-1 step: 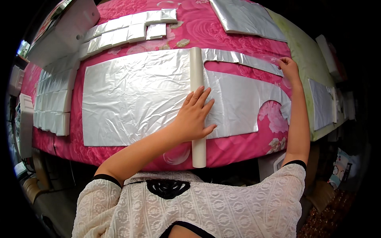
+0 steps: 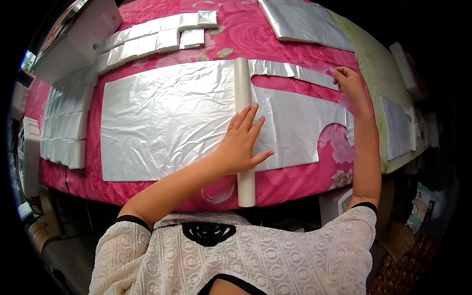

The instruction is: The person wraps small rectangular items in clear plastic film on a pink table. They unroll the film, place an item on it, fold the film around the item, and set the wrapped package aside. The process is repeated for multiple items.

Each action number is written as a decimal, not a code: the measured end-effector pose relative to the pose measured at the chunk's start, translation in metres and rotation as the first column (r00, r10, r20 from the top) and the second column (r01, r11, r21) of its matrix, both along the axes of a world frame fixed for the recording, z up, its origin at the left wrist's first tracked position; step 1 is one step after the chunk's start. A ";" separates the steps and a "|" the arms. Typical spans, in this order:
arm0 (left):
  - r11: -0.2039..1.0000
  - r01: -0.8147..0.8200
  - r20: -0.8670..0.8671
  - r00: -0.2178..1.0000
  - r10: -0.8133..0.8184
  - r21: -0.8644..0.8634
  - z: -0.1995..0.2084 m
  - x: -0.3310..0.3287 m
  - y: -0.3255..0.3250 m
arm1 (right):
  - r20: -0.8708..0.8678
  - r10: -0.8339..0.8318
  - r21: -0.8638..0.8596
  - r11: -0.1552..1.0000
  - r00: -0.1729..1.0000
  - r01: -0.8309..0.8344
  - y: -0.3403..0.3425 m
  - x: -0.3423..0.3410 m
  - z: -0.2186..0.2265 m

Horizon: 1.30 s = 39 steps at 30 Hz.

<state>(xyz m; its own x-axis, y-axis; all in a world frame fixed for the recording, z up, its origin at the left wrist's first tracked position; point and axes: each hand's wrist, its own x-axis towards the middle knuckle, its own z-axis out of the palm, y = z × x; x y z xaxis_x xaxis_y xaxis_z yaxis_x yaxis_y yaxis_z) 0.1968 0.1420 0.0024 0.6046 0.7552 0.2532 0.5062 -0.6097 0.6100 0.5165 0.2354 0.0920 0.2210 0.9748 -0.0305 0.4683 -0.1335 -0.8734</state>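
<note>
A stack of thin silvery-white plastic sheets lies flat in front of me, with a long slot and a curved cut-out in its right part. A white tube lies across the sheets, its near end reaching past their edge. My left hand rests on the tube and the plastic beside it, palm down and fingers spread. At the far right, my right hand pinches a thin, see-through bit of film by the end of the narrow plastic strip. How many layers it holds I cannot tell.
A pink flowered cloth covers the table. Folded silvery packets stand in rows at the far left, with more packets nearer, beside a white box. Another silvery stack lies at the back, near a pale green cloth.
My right hand has moved a little to the left, drawing the film with it. My left hand stays on the tube, nearly unmoved.
</note>
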 end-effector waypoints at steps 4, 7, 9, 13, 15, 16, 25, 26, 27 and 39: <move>0.591 0.369 0.675 0.579 0.457 -0.717 0.018 -0.014 0.005 | -0.270 0.382 -0.081 0.906 0.884 -0.416 -0.057 -0.143 0.011; 0.184 0.522 0.534 0.671 0.515 -0.833 0.037 -0.058 0.026 | 0.001 0.747 -0.037 0.664 0.665 -0.746 -0.106 -0.216 -0.005; 0.225 0.274 0.353 0.780 0.516 -0.935 0.029 -0.094 0.036 | 0.083 0.824 0.030 0.560 0.561 -0.828 -0.118 -0.230 -0.007; 0.204 0.009 0.128 0.808 0.576 -0.979 0.027 -0.169 0.045 | 0.036 0.764 0.112 0.638 0.644 -0.762 -0.113 -0.200 -0.021; 0.220 -0.009 0.136 0.759 0.637 -0.976 0.016 -0.196 0.044 | 0.065 0.470 0.017 0.881 0.880 -0.472 -0.095 -0.161 -0.048; 0.223 -0.057 0.110 0.737 0.667 -0.973 0.017 -0.201 0.044 | 0.202 0.307 0.042 0.946 0.930 -0.321 -0.088 -0.131 -0.070; 0.305 -0.255 0.036 0.711 0.703 -0.918 0.011 -0.295 0.032 | 0.778 -0.290 0.188 0.954 0.558 0.234 -0.097 0.085 -0.138; 0.322 -0.346 0.004 0.675 0.738 -0.881 0.012 -0.313 0.028 | 0.793 -0.328 0.197 0.936 0.513 0.293 -0.098 0.093 -0.140; 0.332 -0.438 -0.026 0.635 0.772 -0.835 0.012 -0.329 0.024 | 0.787 -0.337 0.214 0.935 0.516 0.285 -0.098 0.094 -0.140; 0.639 0.066 0.405 0.822 0.401 -0.767 0.054 -0.157 -0.026 | 0.142 0.043 0.254 0.964 0.989 -0.078 -0.113 -0.186 -0.046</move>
<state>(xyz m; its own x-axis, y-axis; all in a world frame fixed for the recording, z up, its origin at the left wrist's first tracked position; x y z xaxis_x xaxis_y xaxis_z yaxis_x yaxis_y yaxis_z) 0.0397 0.1162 0.0562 0.4029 0.8913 -0.2081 0.0305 0.2142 0.9763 0.3310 0.1224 0.0463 0.1461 0.9572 0.2499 0.5840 0.1205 -0.8028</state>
